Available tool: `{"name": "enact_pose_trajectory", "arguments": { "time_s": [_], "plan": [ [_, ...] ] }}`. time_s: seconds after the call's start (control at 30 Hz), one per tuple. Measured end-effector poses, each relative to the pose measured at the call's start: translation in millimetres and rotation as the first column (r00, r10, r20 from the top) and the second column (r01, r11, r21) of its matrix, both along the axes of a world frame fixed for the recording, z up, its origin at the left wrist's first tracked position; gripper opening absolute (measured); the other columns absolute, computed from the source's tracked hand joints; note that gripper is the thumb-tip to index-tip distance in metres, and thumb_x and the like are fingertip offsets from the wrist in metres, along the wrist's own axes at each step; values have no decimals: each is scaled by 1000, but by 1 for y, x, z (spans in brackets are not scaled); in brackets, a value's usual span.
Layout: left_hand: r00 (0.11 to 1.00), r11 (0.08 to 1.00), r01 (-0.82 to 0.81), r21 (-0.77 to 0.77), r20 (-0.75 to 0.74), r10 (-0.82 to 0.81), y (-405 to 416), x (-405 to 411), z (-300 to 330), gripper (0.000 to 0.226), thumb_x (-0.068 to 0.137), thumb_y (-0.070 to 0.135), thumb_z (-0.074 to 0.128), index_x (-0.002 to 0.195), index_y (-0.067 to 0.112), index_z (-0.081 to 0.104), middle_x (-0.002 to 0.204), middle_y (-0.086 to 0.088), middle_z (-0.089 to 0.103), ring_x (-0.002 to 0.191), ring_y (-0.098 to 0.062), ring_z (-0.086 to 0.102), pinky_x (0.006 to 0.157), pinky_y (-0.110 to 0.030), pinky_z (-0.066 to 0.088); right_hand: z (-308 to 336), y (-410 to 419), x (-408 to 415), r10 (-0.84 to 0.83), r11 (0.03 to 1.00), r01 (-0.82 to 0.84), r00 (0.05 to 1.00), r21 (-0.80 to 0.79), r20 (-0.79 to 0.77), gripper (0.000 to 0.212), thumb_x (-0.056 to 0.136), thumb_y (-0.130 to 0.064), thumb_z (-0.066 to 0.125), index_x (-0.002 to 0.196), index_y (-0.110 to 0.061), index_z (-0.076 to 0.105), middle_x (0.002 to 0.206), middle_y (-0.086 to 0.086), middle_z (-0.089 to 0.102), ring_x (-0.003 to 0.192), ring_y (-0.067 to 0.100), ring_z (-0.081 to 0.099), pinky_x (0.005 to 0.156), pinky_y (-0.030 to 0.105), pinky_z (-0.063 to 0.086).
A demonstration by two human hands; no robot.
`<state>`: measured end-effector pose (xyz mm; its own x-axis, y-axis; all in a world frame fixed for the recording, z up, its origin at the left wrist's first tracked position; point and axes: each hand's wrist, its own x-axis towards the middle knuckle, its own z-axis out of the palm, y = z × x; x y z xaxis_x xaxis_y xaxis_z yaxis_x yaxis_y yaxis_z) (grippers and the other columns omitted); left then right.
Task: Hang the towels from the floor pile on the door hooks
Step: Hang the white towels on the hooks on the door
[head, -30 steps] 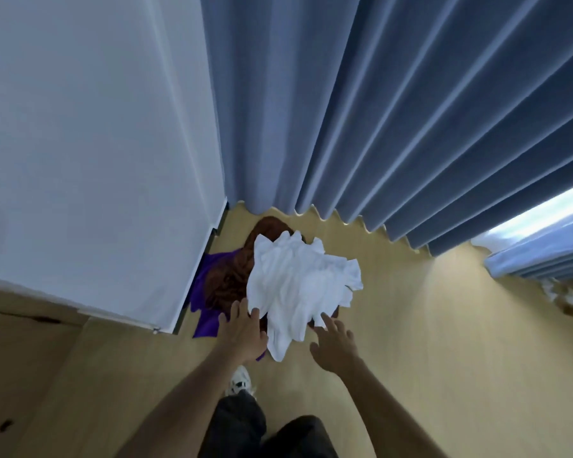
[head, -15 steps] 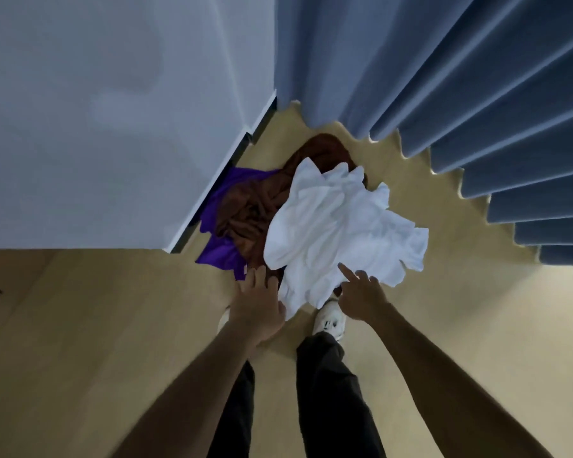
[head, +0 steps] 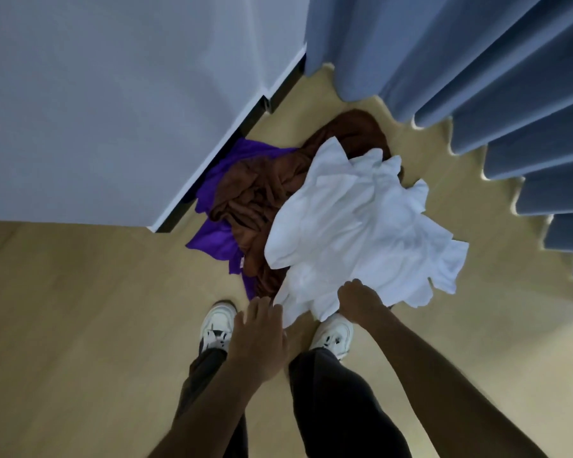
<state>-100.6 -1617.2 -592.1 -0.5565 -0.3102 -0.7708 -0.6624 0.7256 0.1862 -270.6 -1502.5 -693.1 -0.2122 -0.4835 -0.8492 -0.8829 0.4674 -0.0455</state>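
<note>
Wood floor [head: 80,325], pile: right hand [head: 359,300] gripping white towel [head: 361,226], left hand [head: 258,338] open beside; pickup step, lift next.

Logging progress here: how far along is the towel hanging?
Nothing looks hung; no hooks are in view. In hand: the right hand grips the white towel at its near edge; the left hand hovers open. Left: brown towel and purple towel on the floor.

We look down on a pale wood-look floor [head: 80,309]. A white wall [head: 113,110] with a dark gap at its base fills the upper left; pleated blue-grey curtains [head: 477,77] hang at right.
</note>
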Motion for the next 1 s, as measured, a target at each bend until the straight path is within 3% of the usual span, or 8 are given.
{"name": "enact_pose_trajectory", "arguments": {
  "time_s": [0.23, 0.4, 0.6, 0.67, 0.73, 0.83, 0.9, 1.0],
  "plan": [
    [991, 998, -29, -62, -131, 21, -7, -25, 66, 46, 94, 36, 38, 137, 19, 33, 144, -3, 32, 133, -22, 30, 106, -38, 35, 76, 13, -12, 66, 992, -66, 998, -110, -6, 30, 93, -15, 44, 117, -9, 61, 154, 4, 25, 132, 28, 34, 101, 36, 36],
    [989, 992, -14, -128, -147, -5, -12, -35, 17, 44, 92, 32, 40, 134, 17, 35, 142, -3, 32, 134, -22, 29, 105, -38, 33, 42, 11, -9, 99, 986, -103, 994, -133, -37, 24, 93, -12, 46, 109, -10, 63, 161, 0, -1, 131, 29, 35, 97, 34, 39],
    [996, 995, -4, -101, -88, -5, 5, -20, -59, 45, 94, 33, 39, 136, 17, 32, 146, -4, 29, 137, -22, 27, 107, -38, 33, -32, 25, -11, 137, 982, -154, 979, -110, -152, 30, 93, -7, 42, 116, -6, 61, 157, 5, 14, 127, 30, 37, 93, 36, 40],
    [998, 997, 2, -83, -61, -7, 12, -10, -61, 46, 95, 33, 37, 138, 16, 30, 147, -5, 28, 138, -23, 25, 108, -39, 33, -32, 24, -8, 149, 978, -174, 969, -118, -196, 24, 88, -13, 54, 107, -6, 67, 147, 9, 36, 122, 30, 46, 87, 33, 45],
    [999, 997, 5, -74, -46, -9, 17, 1, -47, 47, 96, 33, 35, 139, 16, 28, 146, -5, 28, 137, -23, 25, 106, -38, 33, -9, 14, -5, 168, 965, -202, 966, -166, -198, 19, 60, -28, 82, 72, -15, 75, 113, 4, 66, 93, 22, 65, 65, 23, 51],
    [998, 997, -45, -56, -55, 42, 20, 9, -9, 44, 96, 31, 33, 138, 18, 31, 144, -4, 31, 135, -22, 27, 105, -37, 34, 34, 7, -8, 173, 944, -214, 969, -252, -175, 18, 42, -21, 81, 47, -12, 66, 71, 4, 68, 63, 12, 66, 50, 13, 48],
    [993, 995, -93, -43, -76, 90, 15, 8, 29, 44, 95, 32, 34, 137, 18, 32, 143, -4, 32, 134, -22, 29, 104, -36, 35, 80, 3, -16, 167, 885, -233, 967, -403, -193, 16, 51, -16, 61, 35, -12, 58, 50, 2, 59, 47, 9, 62, 44, 10, 46],
    [984, 988, -143, -61, -116, 135, 1, -3, 97, 48, 94, 32, 34, 139, 17, 29, 142, -4, 33, 132, -22, 30, 103, -37, 34, 149, -11, -26, 144, 796, -190, 982, -574, -125, 48, 84, -12, 53, 37, -10, 59, 44, 3, 58, 46, 11, 63, 47, 13, 49]
  ]
}}
